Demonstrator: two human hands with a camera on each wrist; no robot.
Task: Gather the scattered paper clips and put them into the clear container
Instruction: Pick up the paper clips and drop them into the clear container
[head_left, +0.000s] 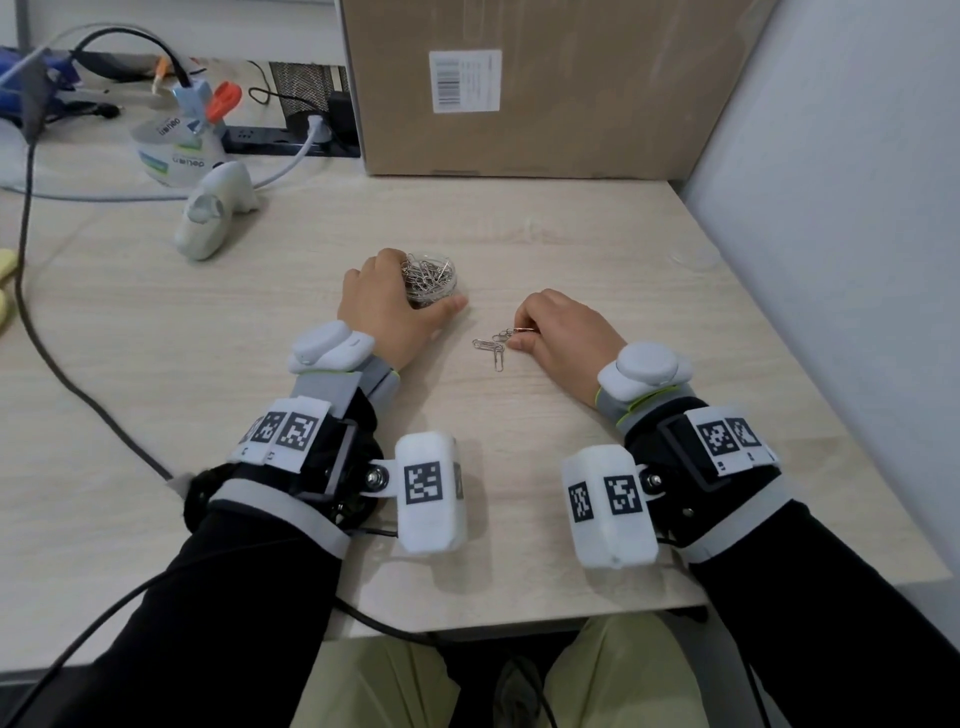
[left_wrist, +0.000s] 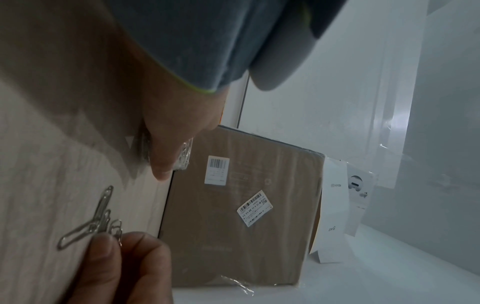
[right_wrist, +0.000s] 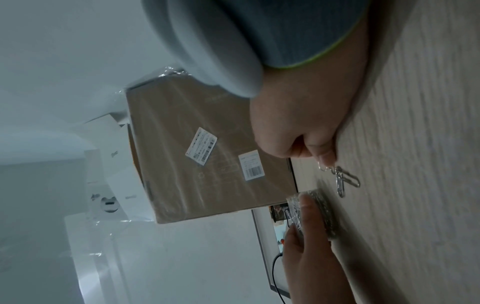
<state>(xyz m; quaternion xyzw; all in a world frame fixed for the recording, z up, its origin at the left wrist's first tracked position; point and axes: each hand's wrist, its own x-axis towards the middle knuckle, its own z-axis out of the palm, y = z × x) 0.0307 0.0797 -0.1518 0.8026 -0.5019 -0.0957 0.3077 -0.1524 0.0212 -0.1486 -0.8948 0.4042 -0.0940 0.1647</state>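
Observation:
A small round clear container (head_left: 432, 280) with many silver paper clips in it stands mid-table. My left hand (head_left: 387, 306) curls around its left and near side, thumb along the front; the container (right_wrist: 315, 211) shows again in the right wrist view, behind those fingers. A small cluster of loose paper clips (head_left: 493, 344) lies to the right of it on the wood. My right hand (head_left: 558, 332) rests beside them, its fingertips pinching a paper clip (right_wrist: 327, 167) at the cluster's edge. The clips (left_wrist: 93, 220) also show in the left wrist view.
A large cardboard box (head_left: 524, 88) stands at the back of the table (head_left: 571, 234). A grey partition wall (head_left: 831, 234) runs along the right. At the back left are a white handheld scanner (head_left: 213, 215), tape rolls, a power strip and a dark cable (head_left: 62, 364).

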